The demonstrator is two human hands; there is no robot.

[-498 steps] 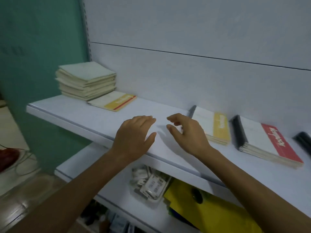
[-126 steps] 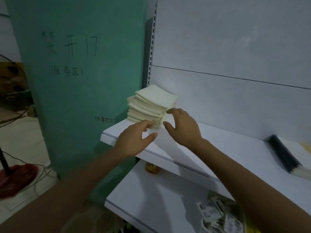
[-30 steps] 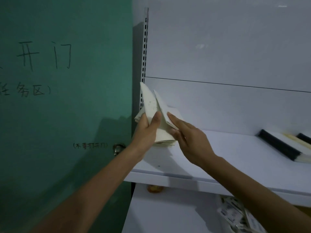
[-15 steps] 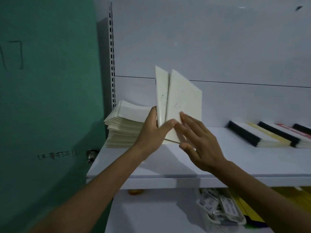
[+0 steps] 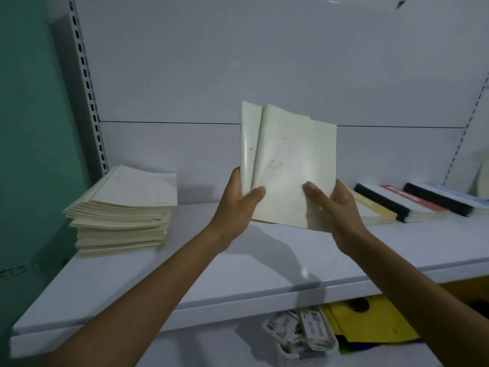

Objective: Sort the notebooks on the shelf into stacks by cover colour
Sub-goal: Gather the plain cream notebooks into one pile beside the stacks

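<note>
One shelf [image 5: 238,282]: white and long, carrying the notebooks.
Pale stack [image 5: 119,215]: cream-covered notebooks piled at the shelf's left end beside the green wall [image 5: 31,128], edges ragged.
Right-hand row [image 5: 412,205]: black-spined notebooks lying flat and overlapping at the shelf's right; yellow, red and blue bands show.
Held notebooks [image 5: 288,165]: a few cream covers, fanned and upright in the air over the shelf's middle, touching neither stack nor row.
Left hand [image 5: 238,207]: fingers wrapped round their lower left corner, thumb on the front.
Right hand [image 5: 336,210]: grasping the lower right corner, thumb pressed on the cover, fingers behind.
Tag tray [image 5: 299,332]: on the lower shelf, beside a yellow folder [image 5: 370,321].
</note>
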